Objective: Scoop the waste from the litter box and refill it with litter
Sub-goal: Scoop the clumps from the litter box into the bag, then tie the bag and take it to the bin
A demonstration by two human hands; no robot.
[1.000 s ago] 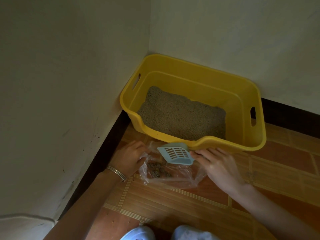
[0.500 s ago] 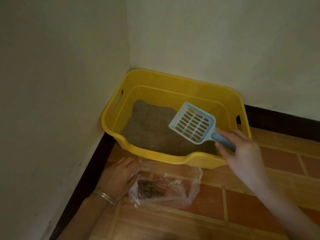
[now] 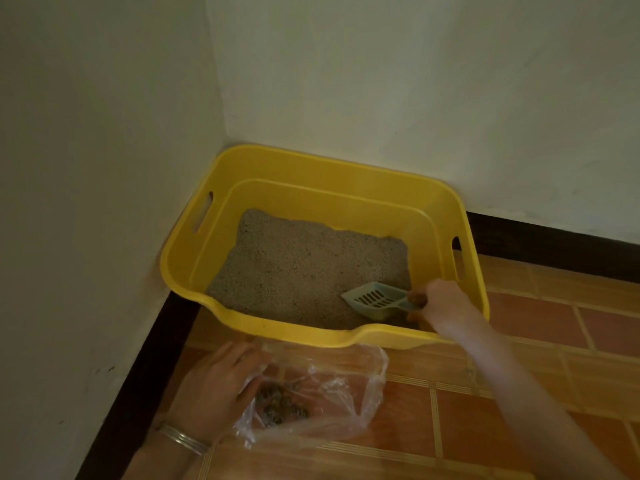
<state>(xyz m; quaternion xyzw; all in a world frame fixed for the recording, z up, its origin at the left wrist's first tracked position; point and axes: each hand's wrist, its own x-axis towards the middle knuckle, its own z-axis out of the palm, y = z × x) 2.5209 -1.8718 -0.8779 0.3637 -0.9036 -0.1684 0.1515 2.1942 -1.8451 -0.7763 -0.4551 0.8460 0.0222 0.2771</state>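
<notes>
A yellow litter box (image 3: 346,168) stands in the room's corner, with grey litter (image 3: 298,268) covering its floor. My right hand (image 3: 440,303) reaches over the near right rim and grips the handle of a pale blue slotted scoop (image 3: 375,299). The scoop's blade rests low on the litter at the box's near right corner. On the floor in front of the box lies a clear plastic bag (image 3: 318,396) with dark waste clumps (image 3: 280,407) inside. My left hand (image 3: 214,386) holds the bag's left edge open.
Cream walls meet behind the box, with a dark skirting board (image 3: 554,244) along their base. Orange-brown floor tiles (image 3: 519,393) stretch to the right of the bag. A metal bangle (image 3: 183,439) sits on my left wrist.
The scoop went from over the bag, up above the box, then down onto the litter at the near right corner. My left hand stayed on the bag.
</notes>
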